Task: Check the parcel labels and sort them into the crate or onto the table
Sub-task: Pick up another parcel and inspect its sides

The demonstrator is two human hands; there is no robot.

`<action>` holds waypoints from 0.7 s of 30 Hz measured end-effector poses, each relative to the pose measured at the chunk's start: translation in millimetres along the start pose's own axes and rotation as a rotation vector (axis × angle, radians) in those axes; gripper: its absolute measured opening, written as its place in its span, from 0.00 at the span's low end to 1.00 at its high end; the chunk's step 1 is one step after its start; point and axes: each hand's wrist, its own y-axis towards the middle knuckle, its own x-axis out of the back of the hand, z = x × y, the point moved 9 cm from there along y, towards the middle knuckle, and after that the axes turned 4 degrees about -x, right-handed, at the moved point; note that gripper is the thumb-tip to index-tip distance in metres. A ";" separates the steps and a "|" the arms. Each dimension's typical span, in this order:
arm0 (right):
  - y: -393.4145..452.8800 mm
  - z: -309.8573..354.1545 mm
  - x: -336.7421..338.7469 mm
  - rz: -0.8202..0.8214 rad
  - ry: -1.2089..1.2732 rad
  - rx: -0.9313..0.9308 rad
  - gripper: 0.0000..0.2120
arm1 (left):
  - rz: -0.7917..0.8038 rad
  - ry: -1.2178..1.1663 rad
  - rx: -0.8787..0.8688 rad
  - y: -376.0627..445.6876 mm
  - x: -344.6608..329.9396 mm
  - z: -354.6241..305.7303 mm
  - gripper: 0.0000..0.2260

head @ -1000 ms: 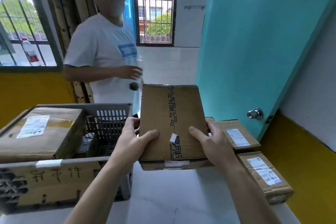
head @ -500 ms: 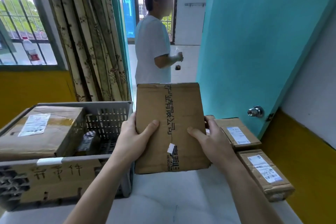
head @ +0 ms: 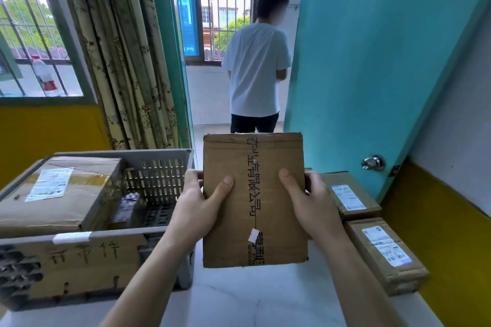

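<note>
I hold a flat brown cardboard parcel (head: 253, 199) upright above the white table (head: 247, 302). Its taped face with black printing points at me. My left hand (head: 198, 207) grips its left edge, thumb on the front. My right hand (head: 310, 204) grips the right edge the same way. The grey plastic crate (head: 159, 164) stands at the left and holds a large labelled parcel (head: 61, 191) and a small dark packet (head: 127, 207). Two labelled parcels (head: 350, 198) (head: 385, 252) lie on the table at the right.
A cardboard sign with handwriting (head: 71, 265) covers the crate's front. A person in a white shirt (head: 256, 69) stands in the doorway behind, back turned. A teal door (head: 372, 61) with a knob is at the right, a curtain (head: 125, 56) at the left.
I have tilted the parcel up from lying flat to nearly upright. The person behind has walked from the left by the crate into the doorway and turned away.
</note>
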 end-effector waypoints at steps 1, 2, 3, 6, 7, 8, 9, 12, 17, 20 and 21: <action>-0.2 2.9 2.7 -0.020 -0.019 0.012 0.19 | 0.008 -0.003 -0.002 -1.4 -0.7 1.5 0.23; -0.8 5.9 4.5 -0.030 -0.033 0.031 0.19 | 0.014 -0.011 -0.005 -2.3 -0.4 1.9 0.25; -2.2 8.0 5.4 -0.032 -0.041 0.048 0.19 | 0.021 -0.024 -0.006 -2.2 0.4 1.1 0.27; -4.2 5.3 3.5 0.016 0.002 0.063 0.20 | 0.046 -0.057 -0.020 0.6 2.1 -7.7 0.33; -5.0 5.8 0.2 0.051 -0.003 0.067 0.22 | 0.050 -0.045 -0.025 1.7 2.3 -10.2 0.34; -5.5 7.9 -3.3 0.077 -0.028 0.082 0.25 | 0.043 -0.020 -0.034 3.6 3.3 -11.3 0.34; -5.9 10.7 -6.3 0.089 -0.069 0.101 0.25 | 0.032 0.013 -0.049 4.9 4.9 -11.5 0.33; -4.1 18.4 -5.3 0.062 -0.119 0.116 0.24 | 0.023 0.052 -0.102 4.7 3.0 -13.4 0.27; -3.9 15.2 2.2 -0.001 -0.157 0.090 0.30 | 0.049 0.011 -0.099 4.5 1.8 -3.8 0.17; -6.9 12.0 -1.9 0.015 -0.134 0.107 0.29 | 0.045 -0.055 -0.019 3.7 5.6 -3.0 0.18; -7.9 12.0 -4.6 0.029 -0.127 0.111 0.28 | 0.031 -0.061 0.012 4.4 8.3 -3.8 0.22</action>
